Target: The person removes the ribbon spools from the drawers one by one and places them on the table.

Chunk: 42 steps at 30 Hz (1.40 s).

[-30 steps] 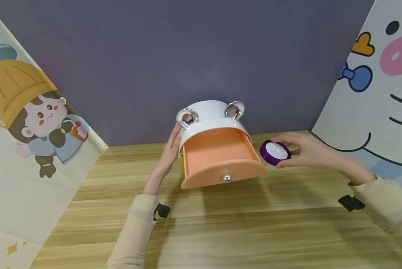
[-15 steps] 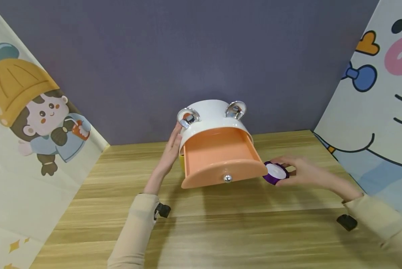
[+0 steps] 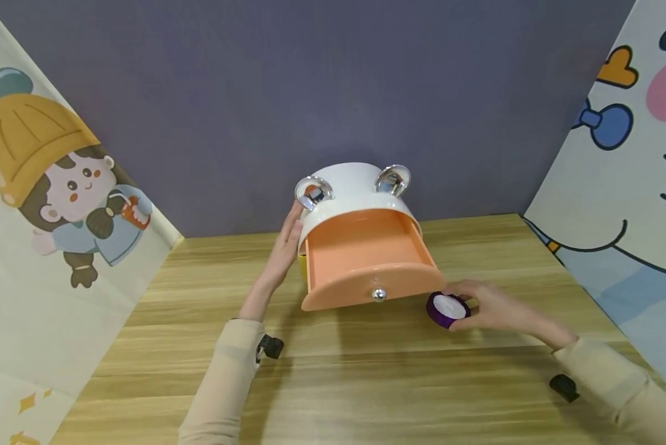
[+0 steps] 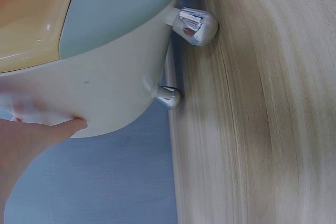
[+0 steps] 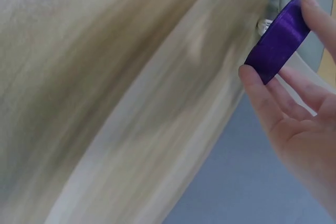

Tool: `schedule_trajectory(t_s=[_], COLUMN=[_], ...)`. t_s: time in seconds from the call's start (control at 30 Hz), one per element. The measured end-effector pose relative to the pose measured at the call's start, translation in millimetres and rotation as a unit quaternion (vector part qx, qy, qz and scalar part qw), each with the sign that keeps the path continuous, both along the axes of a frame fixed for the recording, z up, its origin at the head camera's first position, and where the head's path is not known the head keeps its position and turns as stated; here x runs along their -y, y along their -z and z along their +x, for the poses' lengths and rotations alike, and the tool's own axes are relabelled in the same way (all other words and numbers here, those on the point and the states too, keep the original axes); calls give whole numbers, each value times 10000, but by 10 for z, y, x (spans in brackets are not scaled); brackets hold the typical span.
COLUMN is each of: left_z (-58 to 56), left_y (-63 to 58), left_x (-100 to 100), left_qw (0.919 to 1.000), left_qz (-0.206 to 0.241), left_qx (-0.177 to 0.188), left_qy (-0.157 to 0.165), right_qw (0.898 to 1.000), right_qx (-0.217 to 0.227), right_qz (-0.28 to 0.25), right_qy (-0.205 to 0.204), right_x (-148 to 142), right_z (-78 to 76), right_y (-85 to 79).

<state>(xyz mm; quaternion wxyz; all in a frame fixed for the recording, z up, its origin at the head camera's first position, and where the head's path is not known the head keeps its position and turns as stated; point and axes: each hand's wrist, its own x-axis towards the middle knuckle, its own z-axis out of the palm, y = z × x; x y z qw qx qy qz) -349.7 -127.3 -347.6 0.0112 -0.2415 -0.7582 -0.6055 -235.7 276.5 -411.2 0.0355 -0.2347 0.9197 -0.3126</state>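
Note:
A white storage box (image 3: pixel 348 180) with two shiny silver ears stands against the back wall. Its peach drawer (image 3: pixel 374 288), which has a round silver knob (image 3: pixel 379 295), is pulled out, and the part of its inside that shows holds nothing. My left hand (image 3: pixel 284 250) rests along the box's left side, fingers fairly straight; the left wrist view has the thumb (image 4: pixel 68 128) against the white shell. Between thumb and fingers, my right hand (image 3: pixel 491 307) pinches a roll of purple ribbon (image 5: pixel 280 40) with a white core. In the head view the roll lies just right of the drawer front.
The box stands on small silver feet (image 4: pixel 195 26) on a wood-grain table (image 3: pixel 333 383). Behind it rises a dark grey wall (image 3: pixel 333 80). Cartoon-printed panels flank the table, a capped figure (image 3: pixel 82 179) left and a pig face right.
My right hand has carried the purple ribbon roll toward me and slightly left, from beside the box to near the drawer front's right end. The left hand stays on the box.

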Motion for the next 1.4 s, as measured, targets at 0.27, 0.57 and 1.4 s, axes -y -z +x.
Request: schedule_trajectory(t_s=[0.27,0.57,1.4], left_z=[1,-34,-3], left_y=[19,-25,50], left_x=[-1,-27,7], left_qw=[10000,9999,9999], left_qz=[40,18,-20], left_qx=[-16,-125,-151], left_qy=[-35,-1,-15], right_qw=[9990,9928,9893], right_qx=[-258,-998,-1291], right_qz=[363,645,682], right_qy=[-95,-111,-35], right_x=[47,90,168], right_z=[-15,15,120], right_y=[99,196,337])
